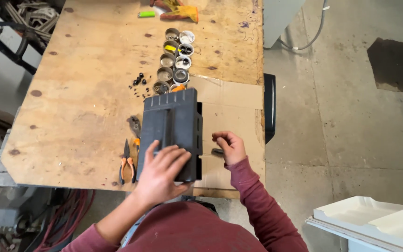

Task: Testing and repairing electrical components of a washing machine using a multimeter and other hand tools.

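Ribbed dark plastic case (171,128) on plywood bench (85,93); left hand (157,172) fingers spread flat on it; right hand (229,147) fingers curled together.

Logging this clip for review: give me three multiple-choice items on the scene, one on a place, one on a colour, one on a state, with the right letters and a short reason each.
1. Where do the pliers lie?
A. On the plywood left of the dark case
B. Inside one of the tins
C. On the floor

2. What colour is the lighter at the far end of the bench?
A. Red
B. Green
C. Black

3. How is the left hand placed?
A. Raised above the bench
B. Gripping the pliers
C. Resting flat on the dark case

Answers:
1 A, the orange-handled pliers lie on the plywood bench beside the dark case.
2 B, the lighter is bright green.
3 C, the left hand lies spread on the case's near end, while the right hand is curled over the cardboard.
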